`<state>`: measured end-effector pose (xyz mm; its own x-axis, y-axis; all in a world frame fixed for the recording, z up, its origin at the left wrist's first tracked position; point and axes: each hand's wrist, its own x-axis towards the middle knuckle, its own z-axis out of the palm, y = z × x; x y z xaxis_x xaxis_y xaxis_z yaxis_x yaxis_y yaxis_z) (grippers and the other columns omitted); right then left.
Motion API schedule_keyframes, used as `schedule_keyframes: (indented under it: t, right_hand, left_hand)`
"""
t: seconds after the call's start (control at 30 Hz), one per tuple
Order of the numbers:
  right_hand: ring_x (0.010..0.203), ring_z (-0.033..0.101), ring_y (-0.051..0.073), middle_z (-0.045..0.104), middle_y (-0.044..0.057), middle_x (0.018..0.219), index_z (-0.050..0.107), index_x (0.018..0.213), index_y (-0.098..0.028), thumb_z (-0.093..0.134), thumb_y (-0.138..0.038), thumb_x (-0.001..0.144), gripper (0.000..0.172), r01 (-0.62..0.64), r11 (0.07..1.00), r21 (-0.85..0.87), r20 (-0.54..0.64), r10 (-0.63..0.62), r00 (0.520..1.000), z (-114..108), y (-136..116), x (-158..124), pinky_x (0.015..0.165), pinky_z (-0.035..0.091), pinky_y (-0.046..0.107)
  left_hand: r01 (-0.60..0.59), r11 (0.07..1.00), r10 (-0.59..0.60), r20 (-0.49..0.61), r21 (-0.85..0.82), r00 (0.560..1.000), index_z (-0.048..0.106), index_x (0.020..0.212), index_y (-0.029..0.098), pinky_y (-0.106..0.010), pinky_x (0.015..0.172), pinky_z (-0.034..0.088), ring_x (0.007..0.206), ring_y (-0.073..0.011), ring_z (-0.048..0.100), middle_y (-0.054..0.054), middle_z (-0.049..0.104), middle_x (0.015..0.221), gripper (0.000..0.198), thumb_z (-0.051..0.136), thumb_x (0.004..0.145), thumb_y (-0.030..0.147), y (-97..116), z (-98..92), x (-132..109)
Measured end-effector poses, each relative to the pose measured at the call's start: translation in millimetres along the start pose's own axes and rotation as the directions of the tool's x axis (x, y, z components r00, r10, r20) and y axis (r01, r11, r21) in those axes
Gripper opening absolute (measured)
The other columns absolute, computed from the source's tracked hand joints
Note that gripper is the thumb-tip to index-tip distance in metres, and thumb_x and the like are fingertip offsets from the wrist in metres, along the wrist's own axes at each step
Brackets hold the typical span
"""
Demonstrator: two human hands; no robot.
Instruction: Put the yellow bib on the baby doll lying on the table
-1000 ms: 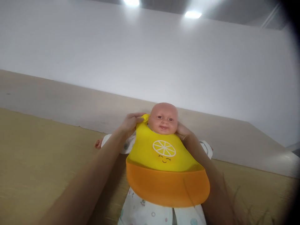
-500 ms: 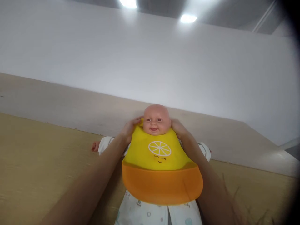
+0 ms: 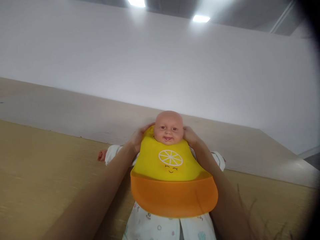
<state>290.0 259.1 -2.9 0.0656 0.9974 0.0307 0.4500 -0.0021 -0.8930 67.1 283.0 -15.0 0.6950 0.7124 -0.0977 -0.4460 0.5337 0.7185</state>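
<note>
A baby doll [image 3: 169,125] lies on its back with a yellow silicone bib [image 3: 150,156] over its chest. The bib has a lemon-slice print and an orange catch pocket [image 3: 175,198]. At the left side of the doll's neck, my left hand [image 3: 139,137] is closed on the bib's neck strap. My right hand [image 3: 191,136] curls in at the other side of the neck, closed at the bib's upper edge. Its fingertips are hidden behind the head, as are the strap ends. White patterned clothing [image 3: 160,228] shows below the pocket.
The doll rests on a tan wooden surface [image 3: 50,160]. Behind its head run a paler band [image 3: 75,106] and a white wall [image 3: 150,60]. The doll's sleeved arms stretch out sideways past my forearms.
The doll's head has shifted and turned slightly to the right. Both my hands stay at its neck, and the bib has barely moved.
</note>
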Motion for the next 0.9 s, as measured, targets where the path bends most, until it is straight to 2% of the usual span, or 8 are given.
schedule_keyframes:
  t: [0.13, 0.27, 0.4, 0.53, 0.63, 0.77, 0.9]
  right_hand:
    - [0.062, 0.045, 0.013, 0.060, 0.005, 0.072, 0.065, 0.076, -0.011, 0.056, -0.029, 0.064, 0.023, 0.028, 0.999, 0.040, 0.088, -0.031, 0.996, -5, 5, -3, 0.056, 0.042, 0.023]
    - [0.066, 0.053, 0.016, 0.064, 0.008, 0.078, 0.067, 0.090, -0.011, 0.059, -0.033, 0.066, 0.034, 0.010, 0.992, 0.122, 0.127, -0.026, 0.992, -4, 7, -12, 0.060, 0.046, 0.025]
    - [0.063, 0.053, 0.016, 0.064, 0.007, 0.074, 0.067, 0.087, -0.010, 0.056, -0.039, 0.068, 0.036, -0.064, 0.988, 0.142, 0.098, 0.050, 0.994, 2, 11, -13, 0.059, 0.046, 0.025]
    - [0.065, 0.053, 0.016, 0.063, 0.006, 0.073, 0.067, 0.079, -0.012, 0.057, -0.041, 0.067, 0.033, -0.022, 0.996, 0.089, 0.062, 0.017, 0.998, 6, 17, -9, 0.060, 0.045, 0.024]
    - [0.064, 0.052, 0.015, 0.061, 0.004, 0.070, 0.065, 0.075, -0.012, 0.056, -0.038, 0.066, 0.029, -0.017, 0.997, 0.077, 0.084, 0.010, 0.996, 6, 18, -10, 0.060, 0.045, 0.023]
    - [0.060, 0.048, 0.012, 0.060, 0.003, 0.071, 0.063, 0.074, -0.012, 0.056, -0.033, 0.065, 0.023, -0.084, 0.987, 0.140, 0.102, 0.070, 0.992, 7, 19, -16, 0.055, 0.041, 0.021]
    - [0.059, 0.048, 0.012, 0.059, 0.003, 0.070, 0.063, 0.075, -0.010, 0.058, -0.032, 0.063, 0.026, -0.120, 0.984, 0.130, 0.069, 0.111, 0.991, 9, 21, -19, 0.052, 0.039, 0.021]
  left_hand:
    - [-0.062, 0.998, 0.063, 0.046, -0.024, 0.997, 0.053, 0.122, 0.012, -0.041, 0.085, 0.047, 0.090, -0.0285, 0.065, -0.013, 0.069, 0.100, 0.049, 0.046, 0.085, 0.043, 1, -5.5, -1]
    - [-0.005, 0.999, 0.009, 0.115, -0.041, 0.993, 0.050, 0.124, 0.007, -0.044, 0.087, 0.044, 0.097, -0.0328, 0.062, -0.020, 0.067, 0.104, 0.069, 0.033, 0.085, 0.060, 1, -12.1, 0]
    - [0.022, 0.997, -0.013, 0.124, -0.073, 0.992, 0.049, 0.125, 0.006, -0.044, 0.089, 0.043, 0.101, -0.0344, 0.061, -0.021, 0.066, 0.106, 0.081, 0.025, 0.081, 0.070, 0, -13.4, 1]
    - [0.020, 0.998, -0.013, 0.112, -0.063, 0.994, 0.048, 0.125, 0.006, -0.044, 0.089, 0.042, 0.103, -0.0344, 0.060, -0.022, 0.065, 0.108, 0.086, 0.021, 0.080, 0.073, -2, -13.5, 1]
    - [0.030, 0.999, -0.026, 0.093, -0.040, 0.995, 0.049, 0.125, 0.007, -0.043, 0.089, 0.042, 0.102, -0.0342, 0.060, -0.021, 0.065, 0.107, 0.087, 0.019, 0.079, 0.074, -3, -14.5, 2]
    - [0.024, 1.000, -0.023, 0.056, -0.017, 0.998, 0.051, 0.122, 0.008, -0.043, 0.088, 0.043, 0.099, -0.0345, 0.061, -0.021, 0.066, 0.105, 0.088, 0.022, 0.076, 0.076, -3, -15.9, 3]
    - [0.017, 1.000, -0.017, 0.035, 0.015, 0.999, 0.049, 0.123, 0.009, -0.043, 0.089, 0.043, 0.099, -0.0338, 0.062, -0.021, 0.066, 0.106, 0.085, 0.027, 0.076, 0.076, -4, -15.1, 2]
